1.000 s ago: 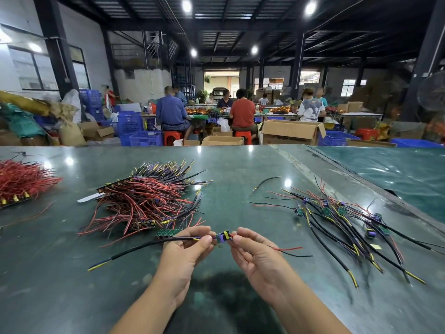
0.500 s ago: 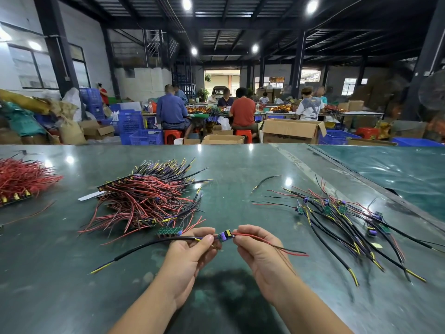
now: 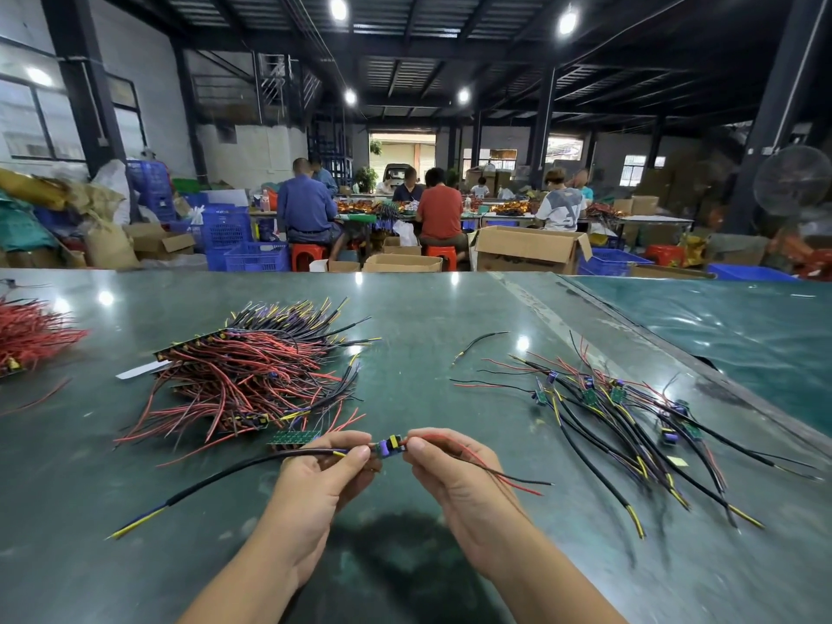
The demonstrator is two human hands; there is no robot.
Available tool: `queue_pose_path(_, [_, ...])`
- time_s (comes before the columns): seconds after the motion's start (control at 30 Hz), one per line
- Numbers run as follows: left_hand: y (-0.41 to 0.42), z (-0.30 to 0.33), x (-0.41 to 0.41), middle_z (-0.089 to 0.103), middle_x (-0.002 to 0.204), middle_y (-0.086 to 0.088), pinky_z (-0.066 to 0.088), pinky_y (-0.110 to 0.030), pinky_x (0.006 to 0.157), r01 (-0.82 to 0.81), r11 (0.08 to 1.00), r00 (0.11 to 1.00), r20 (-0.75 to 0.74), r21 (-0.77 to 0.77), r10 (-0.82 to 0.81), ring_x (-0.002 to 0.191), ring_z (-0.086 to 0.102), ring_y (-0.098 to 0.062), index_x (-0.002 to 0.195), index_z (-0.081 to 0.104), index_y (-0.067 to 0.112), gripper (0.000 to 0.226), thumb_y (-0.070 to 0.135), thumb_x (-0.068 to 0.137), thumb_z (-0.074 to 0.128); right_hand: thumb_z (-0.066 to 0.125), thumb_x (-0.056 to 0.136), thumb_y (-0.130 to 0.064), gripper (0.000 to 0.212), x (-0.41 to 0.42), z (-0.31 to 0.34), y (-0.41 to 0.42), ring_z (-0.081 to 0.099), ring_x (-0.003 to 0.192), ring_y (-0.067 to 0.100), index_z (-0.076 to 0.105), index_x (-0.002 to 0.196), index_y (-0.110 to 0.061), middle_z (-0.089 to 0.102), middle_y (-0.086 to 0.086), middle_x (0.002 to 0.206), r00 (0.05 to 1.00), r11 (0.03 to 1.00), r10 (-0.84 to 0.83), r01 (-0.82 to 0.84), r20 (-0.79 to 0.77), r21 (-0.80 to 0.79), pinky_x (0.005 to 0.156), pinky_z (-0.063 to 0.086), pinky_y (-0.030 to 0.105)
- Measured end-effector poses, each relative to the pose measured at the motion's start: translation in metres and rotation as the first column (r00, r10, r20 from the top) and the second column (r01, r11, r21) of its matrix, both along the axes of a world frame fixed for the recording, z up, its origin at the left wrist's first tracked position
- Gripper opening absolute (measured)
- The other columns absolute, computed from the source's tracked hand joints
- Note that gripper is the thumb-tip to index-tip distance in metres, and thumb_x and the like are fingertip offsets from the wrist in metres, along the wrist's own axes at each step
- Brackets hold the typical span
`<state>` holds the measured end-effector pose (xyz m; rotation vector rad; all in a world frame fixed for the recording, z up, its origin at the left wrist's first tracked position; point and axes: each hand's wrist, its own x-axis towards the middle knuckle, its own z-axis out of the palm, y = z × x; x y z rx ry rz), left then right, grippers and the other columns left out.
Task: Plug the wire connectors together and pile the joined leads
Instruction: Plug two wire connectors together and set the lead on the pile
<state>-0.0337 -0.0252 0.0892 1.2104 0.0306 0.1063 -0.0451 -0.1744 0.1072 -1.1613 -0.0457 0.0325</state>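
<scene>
Head view: left hand [image 3: 322, 477] grips the black lead [image 3: 216, 477]; right hand [image 3: 450, 470] pinches the red-black lead [image 3: 490, 470]. Both steady the connector [image 3: 388, 444], apparently for seating. Joined leads [image 3: 630, 425] lie piled rightward on the tabletop [image 3: 427, 335].

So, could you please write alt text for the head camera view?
Two bare hands, left hand and right hand, pinch a small purple connector between them above a green table. A tangled wire pile lies left, joined leads right.
</scene>
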Motion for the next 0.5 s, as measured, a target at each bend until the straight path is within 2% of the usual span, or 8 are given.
queue_pose_path(0.17, [-0.003,0.004,0.000,0.073,0.080,-0.013,0.056,-0.019,0.059,0.082,0.992,0.997,-0.005,-0.093,-0.083,0.068,0.071,-0.014,0.096,0.065,0.003,0.017,-0.005,0.090,0.051,0.063,0.086,-0.004,0.014,0.006,-0.003,0.000,0.067,0.067,0.010,0.068,0.077,-0.014,0.072,0.005,0.075,0.992,0.990,-0.118,0.121,-0.042,0.072,0.065,0.050,0.020])
queue_pose_path(0.3, [-0.004,0.011,-0.001,0.073,0.093,-0.018,0.058,-0.024,0.061,0.099,0.968,0.994,-0.012,-0.230,-0.104,0.080,0.073,-0.023,0.101,0.064,0.004,0.022,0.011,0.096,0.044,0.058,0.088,-0.001,0.017,0.012,0.001,-0.004,0.065,0.059,0.008,0.065,0.077,-0.012,0.070,0.002,0.066,0.976,0.955,-0.217,0.220,-0.037,0.200,0.059,0.052,0.017])
queue_pose_path(0.4, [0.000,0.014,-0.001,0.073,0.087,-0.016,0.058,-0.022,0.062,0.059,0.947,0.997,-0.021,-0.316,-0.069,0.077,0.072,-0.021,0.094,0.067,0.003,0.024,0.014,0.095,0.045,0.055,0.090,0.000,0.018,0.016,0.007,-0.015,0.062,0.056,0.006,0.063,0.078,-0.011,0.068,-0.001,0.062,0.964,0.915,-0.262,0.260,-0.034,0.310,0.058,0.052,0.014])
queue_pose_path(0.5, [0.001,0.013,-0.001,0.072,0.082,-0.014,0.057,-0.020,0.059,0.016,0.924,1.000,-0.006,-0.382,-0.020,0.072,0.072,-0.017,0.078,0.074,0.004,0.029,0.010,0.092,0.049,0.054,0.091,-0.001,0.016,0.018,0.008,-0.023,0.063,0.056,0.005,0.063,0.080,-0.010,0.068,0.000,0.062,0.965,0.890,-0.259,0.257,-0.047,0.375,0.059,0.053,0.014])
